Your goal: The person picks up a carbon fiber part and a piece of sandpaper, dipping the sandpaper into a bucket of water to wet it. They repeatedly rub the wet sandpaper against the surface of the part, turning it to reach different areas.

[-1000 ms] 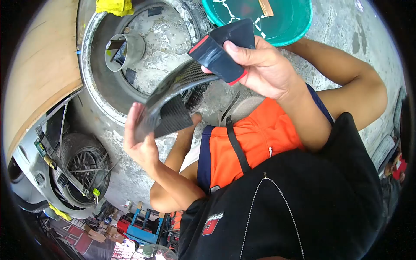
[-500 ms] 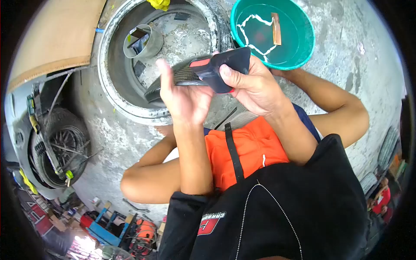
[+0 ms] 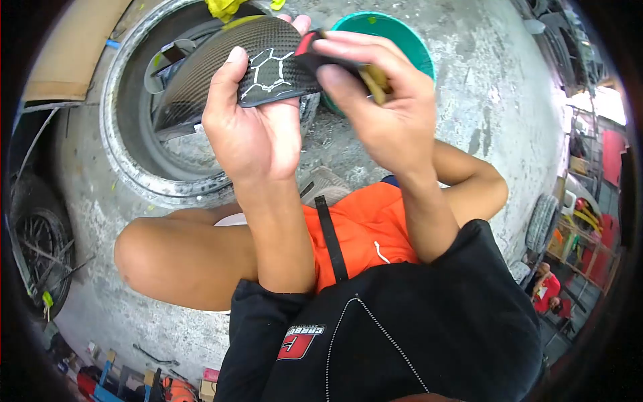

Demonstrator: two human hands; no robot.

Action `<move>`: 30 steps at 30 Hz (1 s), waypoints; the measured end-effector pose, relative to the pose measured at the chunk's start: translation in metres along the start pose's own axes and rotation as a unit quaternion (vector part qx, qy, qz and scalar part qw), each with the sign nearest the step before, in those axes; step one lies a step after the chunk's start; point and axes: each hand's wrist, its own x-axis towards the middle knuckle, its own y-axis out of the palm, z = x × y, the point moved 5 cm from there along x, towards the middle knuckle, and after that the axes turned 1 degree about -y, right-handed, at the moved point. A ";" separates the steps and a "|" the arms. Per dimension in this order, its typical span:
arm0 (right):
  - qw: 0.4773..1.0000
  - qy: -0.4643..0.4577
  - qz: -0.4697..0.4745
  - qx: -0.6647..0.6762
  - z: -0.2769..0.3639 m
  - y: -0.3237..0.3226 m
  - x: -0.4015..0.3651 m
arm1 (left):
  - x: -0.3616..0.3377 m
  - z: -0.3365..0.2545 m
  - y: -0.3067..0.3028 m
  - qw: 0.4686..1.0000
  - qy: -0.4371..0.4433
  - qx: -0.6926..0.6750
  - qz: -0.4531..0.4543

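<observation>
A curved carbon-weave panel [image 3: 221,67] with white hexagon lines near its right end rests in my left hand [image 3: 258,130], the thumb over its near edge and fingertips showing past the far edge. My right hand [image 3: 385,90] grips a black block with a red strip [image 3: 309,50], held at the panel's right end. Something yellowish-brown shows blurred between the right fingers; I cannot make out what it is. Below the panel lies a large round grey rim [image 3: 124,134], with a small cup [image 3: 157,72] inside it.
A green tub [image 3: 418,50] stands behind my right hand. Yellow cloth [image 3: 224,8] lies on the rim's far edge. A spoked wheel [image 3: 40,234] is at the left. At the far right, a person in red [image 3: 546,288] is near shelves and tires.
The panel has turned so its patterned face shows. The block has moved left and up with my right hand. The camera view has shifted to the right.
</observation>
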 end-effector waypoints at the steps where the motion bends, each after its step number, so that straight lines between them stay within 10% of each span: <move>1: 0.999 -0.040 -0.026 -0.002 -0.001 0.006 0.000 | 0.000 0.001 -0.002 1.000 0.007 -0.018 -0.008; 18: 0.971 -0.189 -0.056 -0.136 -0.004 0.029 -0.001 | -0.012 -0.003 -0.032 0.990 0.122 0.031 -0.060; 20: 0.978 -0.133 -0.037 -0.158 0.001 0.027 -0.026 | -0.009 -0.007 -0.034 0.970 0.108 -0.137 0.167; 22: 0.977 -0.108 0.036 -0.183 0.004 0.013 -0.051 | -0.009 -0.022 -0.013 0.985 0.122 -0.092 0.082; 26: 0.988 0.076 -0.102 -0.089 -0.007 -0.038 -0.051 | -0.010 -0.019 -0.013 0.995 0.081 -0.051 -0.039; 27: 0.973 0.189 -0.134 0.022 0.000 -0.039 -0.044 | -0.009 -0.017 -0.024 0.995 0.076 -0.053 -0.037; 30: 0.991 0.081 -0.020 -0.105 0.007 -0.031 -0.019 | -0.004 -0.008 -0.029 0.978 -0.016 -0.150 0.146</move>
